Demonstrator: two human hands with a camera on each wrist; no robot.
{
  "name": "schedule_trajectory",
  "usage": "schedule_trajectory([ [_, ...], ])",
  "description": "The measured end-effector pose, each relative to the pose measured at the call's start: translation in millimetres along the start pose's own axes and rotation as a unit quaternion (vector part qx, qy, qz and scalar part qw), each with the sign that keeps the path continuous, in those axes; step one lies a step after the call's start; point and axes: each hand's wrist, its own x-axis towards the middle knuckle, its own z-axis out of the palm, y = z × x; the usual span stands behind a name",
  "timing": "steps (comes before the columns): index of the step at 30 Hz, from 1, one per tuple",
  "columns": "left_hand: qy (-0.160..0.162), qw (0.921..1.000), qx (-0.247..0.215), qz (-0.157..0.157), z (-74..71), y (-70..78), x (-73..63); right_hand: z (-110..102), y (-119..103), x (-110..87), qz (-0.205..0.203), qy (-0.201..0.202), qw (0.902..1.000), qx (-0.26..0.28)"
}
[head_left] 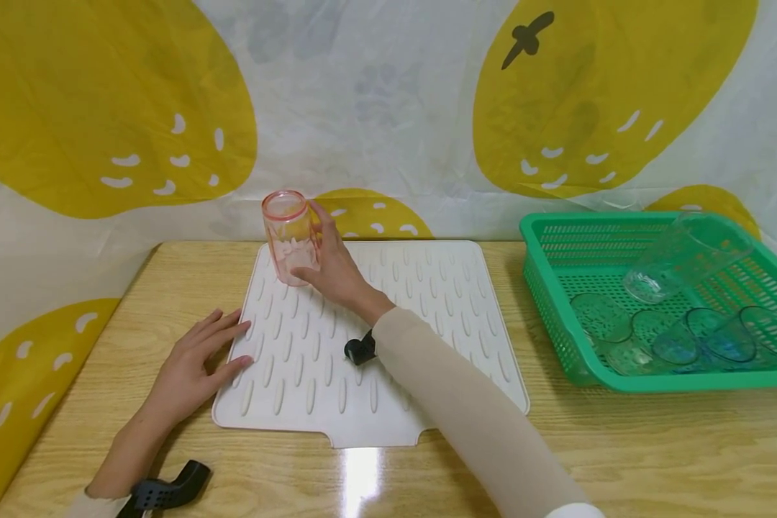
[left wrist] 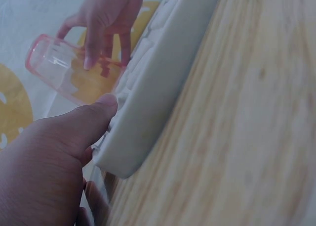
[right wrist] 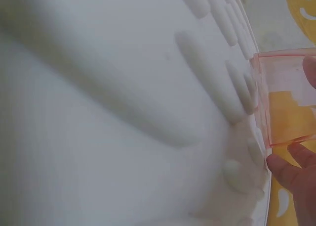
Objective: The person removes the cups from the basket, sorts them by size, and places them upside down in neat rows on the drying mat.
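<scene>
A clear pink-tinted drinking glass (head_left: 289, 241) stands at the far left corner of a white ridged mat (head_left: 375, 436). My right hand (head_left: 337, 266) holds it from the right, thumb at the front and fingers round the back. In the right wrist view, the glass (right wrist: 289, 100) has its lower end against the mat, with fingertips on either side. My left hand (head_left: 191, 370) rests at the mat's left edge with its fingers extended, the thumb (left wrist: 94, 119) touching the rim in the left wrist view. Whether those fingers reach under the mat cannot be told.
To the right sits a green plastic basket (head_left: 557, 345). Inside it, a tall clear glass (head_left: 680, 259) leans, and several smaller glasses, some bluish, lie along the front. Behind the wooden table (head_left: 168, 288) hangs a white sheet (head_left: 362, 93) with yellow shapes.
</scene>
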Motion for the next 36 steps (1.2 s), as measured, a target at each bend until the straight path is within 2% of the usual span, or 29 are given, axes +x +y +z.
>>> schedule_trajectory([
  [10, -0.003, 1.0000, 0.000, -0.003, 0.4, 0.6, 0.5, -16, -10, -11.3, -0.008, -0.004, 1.0000, 0.002],
  [18, 0.000, 1.0000, -0.001, 0.001, 0.3, 1.5, 0.4, -37, -20, -27.7, -0.025, -0.006, 0.9992, -0.030],
  [24, 0.001, 1.0000, -0.002, 0.004, -0.8, 0.7, 0.0, -53, -35, -42.2, -0.027, 0.019, 0.9994, -0.008],
  [36, 0.000, 1.0000, -0.003, 0.003, -0.6, 0.0, 0.2, -84, -54, -85.6, -0.070, 0.059, 0.9958, 0.008],
])
